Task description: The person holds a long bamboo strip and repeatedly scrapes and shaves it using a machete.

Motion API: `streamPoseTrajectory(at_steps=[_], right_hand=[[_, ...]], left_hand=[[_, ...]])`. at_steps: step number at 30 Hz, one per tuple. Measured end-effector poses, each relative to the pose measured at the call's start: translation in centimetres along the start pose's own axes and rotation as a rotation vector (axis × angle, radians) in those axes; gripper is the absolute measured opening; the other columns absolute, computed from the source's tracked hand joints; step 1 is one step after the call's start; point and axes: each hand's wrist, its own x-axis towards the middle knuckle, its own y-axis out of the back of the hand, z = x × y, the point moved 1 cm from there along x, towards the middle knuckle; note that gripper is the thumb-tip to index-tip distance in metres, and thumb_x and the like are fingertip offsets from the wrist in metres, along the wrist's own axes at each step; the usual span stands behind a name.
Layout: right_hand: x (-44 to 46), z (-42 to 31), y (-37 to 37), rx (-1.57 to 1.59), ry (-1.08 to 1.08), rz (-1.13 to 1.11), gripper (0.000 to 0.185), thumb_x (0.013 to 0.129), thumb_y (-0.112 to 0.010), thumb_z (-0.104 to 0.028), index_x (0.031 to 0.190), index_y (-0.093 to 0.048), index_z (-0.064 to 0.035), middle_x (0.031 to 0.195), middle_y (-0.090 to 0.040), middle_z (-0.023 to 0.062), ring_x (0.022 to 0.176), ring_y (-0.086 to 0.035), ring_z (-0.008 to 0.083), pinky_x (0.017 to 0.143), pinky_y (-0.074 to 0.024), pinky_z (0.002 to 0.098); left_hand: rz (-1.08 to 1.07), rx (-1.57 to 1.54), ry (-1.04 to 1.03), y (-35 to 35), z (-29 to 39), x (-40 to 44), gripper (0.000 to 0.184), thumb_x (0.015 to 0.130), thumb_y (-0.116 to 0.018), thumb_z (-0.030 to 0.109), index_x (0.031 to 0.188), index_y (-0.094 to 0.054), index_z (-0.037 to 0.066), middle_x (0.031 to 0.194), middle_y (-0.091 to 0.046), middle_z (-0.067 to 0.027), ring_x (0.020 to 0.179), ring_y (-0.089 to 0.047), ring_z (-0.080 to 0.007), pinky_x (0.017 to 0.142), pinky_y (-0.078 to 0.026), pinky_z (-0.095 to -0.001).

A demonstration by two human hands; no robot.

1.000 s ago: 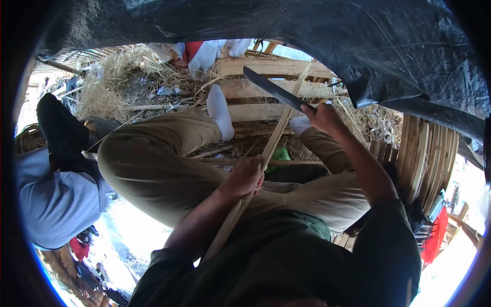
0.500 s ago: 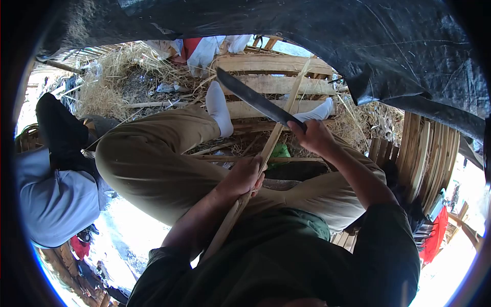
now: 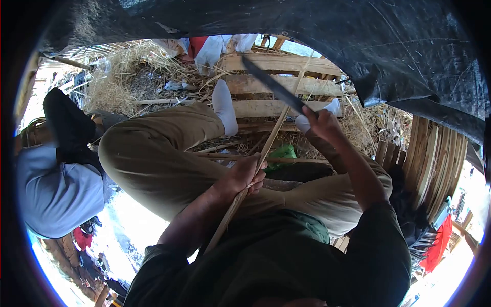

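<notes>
My left hand (image 3: 244,176) is closed round a long, pale strip of split wood or bamboo (image 3: 274,132), which slants from beside my left arm up toward the pallet. Higher on the right, my right hand (image 3: 324,124) grips the handle of a machete (image 3: 273,87). The dark blade points up and left and crosses the strip's upper part; whether they touch I cannot tell. Both hands are above my lap, between my bent legs in tan trousers (image 3: 153,146).
A wooden pallet (image 3: 281,64) lies beyond my white-socked feet, with straw (image 3: 123,77) to its left. Black plastic sheeting (image 3: 307,25) hangs overhead. Stacked wooden slats (image 3: 432,158) stand at right. Another person's leg (image 3: 61,192) is close on my left. A green plastic bag (image 3: 283,155) lies between my legs.
My right hand has shifted slightly right and up with the machete, its blade moving along the strip toward the far end. My left hand keeps hold of the strip, and the strip appears turned edge-on.
</notes>
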Motion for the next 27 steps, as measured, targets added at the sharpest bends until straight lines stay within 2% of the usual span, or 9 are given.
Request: streamPoseTrajectory(at_steps=[2, 4, 8, 10, 16, 18, 22, 24, 27], right_hand=[[1.7, 1.9, -0.1, 0.045, -0.068, 0.025, 0.064, 0.092, -0.056, -0.056, 0.08, -0.069, 0.0047, 0.066, -0.063, 0.03, 0.071, -0.067, 0.0465, 0.069, -0.0539, 0.0488], [-0.7, 1.8, -2.1, -0.057, 0.303, 0.15, 0.057, 0.094, -0.056, -0.051, 0.077, -0.067, 0.0023, 0.06, -0.06, 0.0275, 0.065, -0.065, 0.0447, 0.061, -0.0516, 0.0484], [-1.1, 2.6, -3.6, -0.243, 0.663, 0.283, 0.032, 0.093, -0.062, -0.029, 0.112, -0.063, -0.0032, 0.059, -0.047, 0.0061, 0.045, -0.048, 0.0254, 0.043, -0.0418, 0.0359], [2.1, 6.2, -4.6, -0.912, 1.041, 0.948, 0.032, 0.094, -0.062, -0.022, 0.122, -0.06, -0.0068, 0.061, -0.041, -0.0001, 0.045, -0.04, 0.0168, 0.041, -0.0379, 0.0312], [0.3, 5.6, -2.9, -0.575, 0.821, 0.72, 0.031, 0.098, -0.054, -0.032, 0.106, -0.067, -0.0048, 0.052, -0.045, 0.0055, 0.046, -0.051, 0.0256, 0.043, -0.0425, 0.0355], [-2.0, 2.7, -1.0, 0.232, 0.55, 0.041, 0.043, 0.098, -0.053, -0.042, 0.092, -0.07, -0.0025, 0.048, -0.049, 0.0123, 0.048, -0.058, 0.0316, 0.044, -0.0449, 0.0395], [4.3, 8.0, -3.7, -0.064, 0.51, 0.356, 0.055, 0.096, -0.05, -0.053, 0.079, -0.069, -0.0049, 0.048, -0.052, 0.0146, 0.049, -0.061, 0.0312, 0.04, -0.0437, 0.042], [5.2, 9.0, -5.0, -0.57, 0.781, 0.864, 0.058, 0.097, -0.048, -0.055, 0.07, -0.066, -0.0068, 0.044, -0.05, 0.0109, 0.046, -0.06, 0.0288, 0.038, -0.0424, 0.0414], [1.2, 6.1, -3.2, -0.071, 0.644, 0.252, 0.062, 0.096, -0.045, -0.058, 0.068, -0.065, -0.0066, 0.047, -0.055, 0.0123, 0.051, -0.064, 0.031, 0.042, -0.0464, 0.0418]], left_hand=[[0.01, 0.024, -0.012, -0.4, 0.1, 0.3, 0.016, 0.094, -0.041, 0.029, 0.084, -0.044, 0.016, 0.049, -0.034, 0.0019, 0.036, -0.034, -0.0112, 0.037, -0.029, -0.0273], [0.046, 0.071, -0.044, -1.0, 0.3, 0.5, 0.017, 0.094, -0.041, 0.03, 0.084, -0.044, 0.016, 0.049, -0.034, 0.0013, 0.036, -0.034, -0.0117, 0.037, -0.029, -0.0277], [0.115, 0.18, -0.087, -2.2, 0.2, 0.9, 0.022, 0.096, -0.04, 0.033, 0.084, -0.044, 0.015, 0.049, -0.034, 0.0006, 0.036, -0.036, -0.0128, 0.037, -0.031, -0.0288], [0.135, 0.265, -0.137, -2.2, 0.4, 1.5, 0.024, 0.097, -0.039, 0.035, 0.084, -0.044, 0.014, 0.049, -0.034, 0.0003, 0.036, -0.036, -0.0133, 0.037, -0.032, -0.0291], [0.257, 0.56, -0.189, -5.8, 2.4, 1.3, 0.029, 0.099, -0.036, 0.036, 0.088, -0.046, 0.01, 0.051, -0.037, 0.0003, 0.038, -0.039, -0.0125, 0.038, -0.035, -0.0287], [0.285, 0.575, -0.185, -6.5, 2.3, 1.4, 0.031, 0.1, -0.034, 0.036, 0.09, -0.047, 0.009, 0.052, -0.039, 0.0005, 0.039, -0.041, -0.0119, 0.038, -0.036, -0.0284], [0.345, 0.609, -0.203, -7.6, 2.9, 1.4, 0.038, 0.104, -0.031, 0.036, 0.091, -0.049, 0.004, 0.052, -0.043, -0.0019, 0.039, -0.044, -0.0137, 0.039, -0.038, -0.0293], [0.399, 0.689, -0.23, -8.2, 3.4, 1.6, 0.042, 0.105, -0.03, 0.036, 0.09, -0.05, 0.002, 0.052, -0.046, -0.0043, 0.039, -0.047, -0.0155, 0.04, -0.04, -0.0308], [0.515, 0.843, -0.231, -9.6, 4.0, 1.6, 0.043, 0.105, -0.033, 0.034, 0.089, -0.053, 0.0, 0.054, -0.051, -0.0076, 0.042, -0.052, -0.0178, 0.043, -0.044, -0.0339]])
